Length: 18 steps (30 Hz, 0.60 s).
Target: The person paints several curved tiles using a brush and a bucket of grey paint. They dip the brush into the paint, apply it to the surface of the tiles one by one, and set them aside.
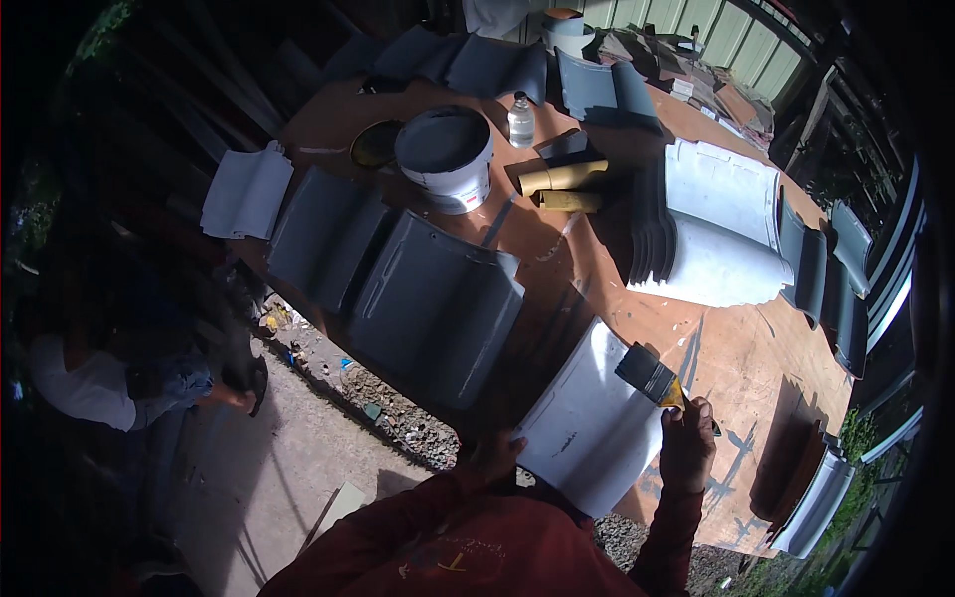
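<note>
Plywood, reddish brown and streaked with grey paint, makes up the long surface [736, 348] in front of me, broad enough to take roof tiles lying flat side by side. Two big dark grey tiles [398, 289] sit near its left edge, ribbed and curved, their coats dull and even; they look spread out apart from one another so wet faces do not touch. Further right, a stack of pale tiles [721, 234] rests with dark ones fanned beneath, and more grey ones line the far right edge.

Nearest me lies the white tile [592, 418], smooth, slightly arched, overhanging the near edge of the surface so I can reach it. My left hand [492, 453] presses on its lower left corner, fingers curled over the rim, I think, though shadow hides them; that steadies it. My right hand [686, 438] is closed around the yellow handle of a flat paintbrush [652, 376], its dark bristles loaded with grey and hovering over the tile's upper right corner.

Behind the grey tiles stands a white paint bucket [445, 156] filled with grey paint, a round lid [375, 144] beside it. A small clear bottle [520, 119] and two tan cardboard tubes [564, 186] lie just past it.
</note>
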Motion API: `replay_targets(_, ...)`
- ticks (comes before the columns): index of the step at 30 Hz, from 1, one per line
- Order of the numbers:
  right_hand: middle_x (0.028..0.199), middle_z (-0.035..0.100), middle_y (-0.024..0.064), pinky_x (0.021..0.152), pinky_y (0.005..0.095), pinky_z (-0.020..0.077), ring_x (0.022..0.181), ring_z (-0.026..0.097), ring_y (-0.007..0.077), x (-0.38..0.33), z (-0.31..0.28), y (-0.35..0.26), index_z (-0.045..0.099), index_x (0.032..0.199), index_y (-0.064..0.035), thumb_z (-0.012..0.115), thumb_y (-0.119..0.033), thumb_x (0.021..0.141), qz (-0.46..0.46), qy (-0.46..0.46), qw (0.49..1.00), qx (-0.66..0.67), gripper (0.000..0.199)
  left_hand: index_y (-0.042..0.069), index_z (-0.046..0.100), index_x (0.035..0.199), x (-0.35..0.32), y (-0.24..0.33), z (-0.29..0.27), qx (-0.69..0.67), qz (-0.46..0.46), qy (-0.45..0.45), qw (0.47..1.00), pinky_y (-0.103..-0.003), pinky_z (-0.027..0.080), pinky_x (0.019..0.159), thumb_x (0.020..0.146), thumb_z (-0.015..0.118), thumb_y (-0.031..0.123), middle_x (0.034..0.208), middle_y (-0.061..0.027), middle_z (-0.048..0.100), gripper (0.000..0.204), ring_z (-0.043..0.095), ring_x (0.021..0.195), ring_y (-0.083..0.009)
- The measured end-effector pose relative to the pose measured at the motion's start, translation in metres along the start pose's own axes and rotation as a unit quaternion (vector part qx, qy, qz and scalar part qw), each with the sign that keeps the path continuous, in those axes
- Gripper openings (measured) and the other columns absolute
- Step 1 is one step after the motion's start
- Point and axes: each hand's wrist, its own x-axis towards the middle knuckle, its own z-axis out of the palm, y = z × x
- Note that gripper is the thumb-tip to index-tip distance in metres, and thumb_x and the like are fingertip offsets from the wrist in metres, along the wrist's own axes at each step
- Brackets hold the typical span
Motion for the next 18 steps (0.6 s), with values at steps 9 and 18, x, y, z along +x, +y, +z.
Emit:
replay_targets(9, 0.095, 0.072, 0.0079, 0.074, 0.0302, 0.0568, 0.081, 0.071, 0.0199, 0.145, 0.247, -0.006, 0.068, 0.107, -0.0028, 0.070, -0.011, 0.093, -0.472, -0.225, 0.746, -0.412, 0.016, 0.004, 0.067, 0.109, 0.017, 0.053, -0.102, 0.091, 0.349, 0.115, 0.926, -0.046, 0.056, 0.075, 0.088, 0.066, 0.004, 0.099, -0.0154, 0.069, 0.021, 0.067, 0.092, -0.0341)
replay_targets(18, 0.107, 0.063, 0.0103, 0.099, 0.0420, 0.0515, 0.099, 0.060, 0.0198, 0.050, 0.157, -0.017, 0.057, 0.118, 0.0069, 0.052, -0.018, 0.105, -0.258, -0.167, 0.947, -0.096, 0.029, 0.002, 0.049, 0.144, 0.179, 0.163, 0.049, 0.365, 0.518, -0.037, 0.773, -0.045, 0.035, 0.117, 0.102, 0.051, 0.038, 0.149, -0.0230, 0.048, 0.055, 0.049, 0.135, -0.0366)
